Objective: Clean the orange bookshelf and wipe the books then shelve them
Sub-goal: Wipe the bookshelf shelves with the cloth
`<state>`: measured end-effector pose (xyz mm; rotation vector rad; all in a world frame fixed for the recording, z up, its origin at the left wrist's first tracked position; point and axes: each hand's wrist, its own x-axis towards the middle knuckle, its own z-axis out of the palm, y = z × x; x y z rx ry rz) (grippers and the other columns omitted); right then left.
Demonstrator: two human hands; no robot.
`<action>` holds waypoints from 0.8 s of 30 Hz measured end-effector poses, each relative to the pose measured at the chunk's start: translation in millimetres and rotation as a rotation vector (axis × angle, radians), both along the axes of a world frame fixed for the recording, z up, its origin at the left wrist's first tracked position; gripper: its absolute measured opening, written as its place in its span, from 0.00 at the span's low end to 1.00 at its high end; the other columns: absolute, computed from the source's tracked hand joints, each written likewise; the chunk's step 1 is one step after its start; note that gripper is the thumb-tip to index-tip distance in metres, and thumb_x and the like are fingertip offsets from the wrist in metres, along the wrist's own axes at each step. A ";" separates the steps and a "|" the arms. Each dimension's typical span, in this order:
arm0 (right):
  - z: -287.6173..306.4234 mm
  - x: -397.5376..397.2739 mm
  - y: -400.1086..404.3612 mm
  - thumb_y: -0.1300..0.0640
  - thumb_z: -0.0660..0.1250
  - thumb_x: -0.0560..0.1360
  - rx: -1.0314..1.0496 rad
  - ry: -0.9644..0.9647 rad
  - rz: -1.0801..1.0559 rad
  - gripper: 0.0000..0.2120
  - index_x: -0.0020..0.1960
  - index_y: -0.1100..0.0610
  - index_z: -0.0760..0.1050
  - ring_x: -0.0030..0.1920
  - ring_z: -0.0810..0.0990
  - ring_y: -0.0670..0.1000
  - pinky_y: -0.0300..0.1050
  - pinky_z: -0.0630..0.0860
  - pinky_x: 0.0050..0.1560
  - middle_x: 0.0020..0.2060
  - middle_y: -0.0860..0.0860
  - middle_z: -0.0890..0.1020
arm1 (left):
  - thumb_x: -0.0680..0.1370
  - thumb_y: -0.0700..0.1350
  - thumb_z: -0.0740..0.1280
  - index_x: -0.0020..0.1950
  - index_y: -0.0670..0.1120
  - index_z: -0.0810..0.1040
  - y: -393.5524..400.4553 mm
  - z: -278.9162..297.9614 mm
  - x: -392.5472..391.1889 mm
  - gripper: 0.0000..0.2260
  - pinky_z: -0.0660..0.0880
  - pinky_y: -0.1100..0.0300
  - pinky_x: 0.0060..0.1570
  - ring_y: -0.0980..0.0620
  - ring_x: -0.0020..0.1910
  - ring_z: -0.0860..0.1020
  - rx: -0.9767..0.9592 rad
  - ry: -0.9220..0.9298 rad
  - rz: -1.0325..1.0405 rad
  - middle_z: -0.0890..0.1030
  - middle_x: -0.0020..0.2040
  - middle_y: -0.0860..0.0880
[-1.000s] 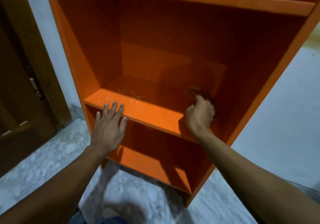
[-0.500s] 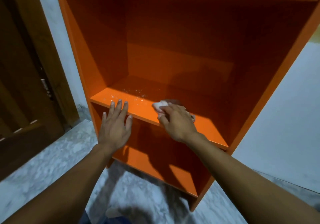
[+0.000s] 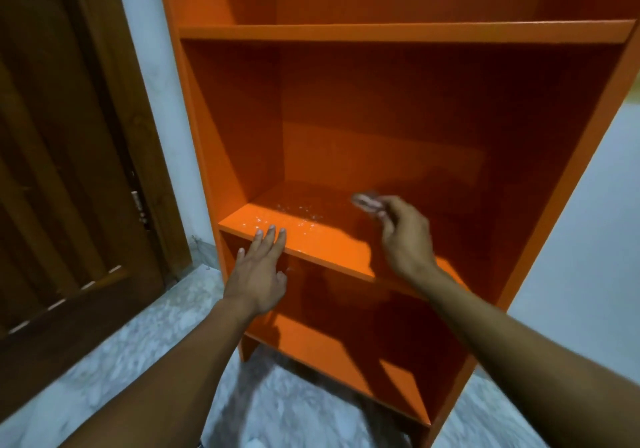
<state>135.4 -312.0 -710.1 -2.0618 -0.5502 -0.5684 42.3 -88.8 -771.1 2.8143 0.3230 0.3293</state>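
The orange bookshelf [image 3: 398, 34] fills the view, and no books stand on the boards that show. Its middle board [image 3: 332, 245] carries a patch of small wet droplets [image 3: 294, 217] toward the left. My left hand [image 3: 259, 271] rests on that board's front edge with its fingers straight. My right hand [image 3: 405, 236] hovers over the middle of the board and pinches a small pale cloth [image 3: 367, 202], which is blurred. The lower board [image 3: 332, 350] shows beneath.
A dark wooden door [image 3: 65, 170] with a metal latch [image 3: 138, 207] stands to the left of the shelf. A pale wall [image 3: 595, 222] lies to the right. The floor [image 3: 145, 340] is grey marble.
My right hand swept the cloth from the board's right side to its front, then back toward the middle rear. The left hand stayed on the front edge. The view tilted up.
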 end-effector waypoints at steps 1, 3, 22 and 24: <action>5.1 14.5 -3.9 0.67 0.61 0.78 -0.046 0.125 -0.096 0.17 0.64 0.59 0.77 0.56 0.81 0.61 0.52 0.76 0.58 0.58 0.59 0.82 | 0.82 0.46 0.59 0.81 0.51 0.40 0.4 0.2 -0.3 0.35 0.44 0.44 0.77 0.50 0.80 0.39 0.002 0.007 -0.002 0.40 0.82 0.51; -5.6 57.1 -12.3 0.65 0.57 0.81 -0.279 0.377 -0.177 0.19 0.70 0.56 0.72 0.61 0.77 0.59 0.54 0.75 0.61 0.65 0.57 0.77 | 0.83 0.47 0.59 0.81 0.52 0.41 2.4 -0.5 0.3 0.34 0.44 0.44 0.77 0.50 0.80 0.39 0.002 0.008 -0.008 0.41 0.82 0.52; -28.2 55.6 85.1 0.41 0.48 0.84 -0.790 0.101 0.371 0.23 0.77 0.41 0.61 0.77 0.62 0.53 0.51 0.59 0.73 0.78 0.48 0.63 | 0.82 0.62 0.53 0.82 0.51 0.48 36.1 -6.3 21.2 0.32 0.47 0.46 0.77 0.50 0.80 0.41 -0.256 -0.090 0.160 0.43 0.82 0.50; -32.9 34.2 80.2 0.43 0.54 0.83 -0.774 0.028 0.427 0.22 0.75 0.44 0.66 0.76 0.63 0.55 0.50 0.60 0.72 0.75 0.50 0.67 | 0.84 0.57 0.54 0.82 0.50 0.50 43.2 0.0 15.2 0.29 0.51 0.46 0.77 0.48 0.81 0.47 -0.265 -0.087 0.152 0.48 0.82 0.49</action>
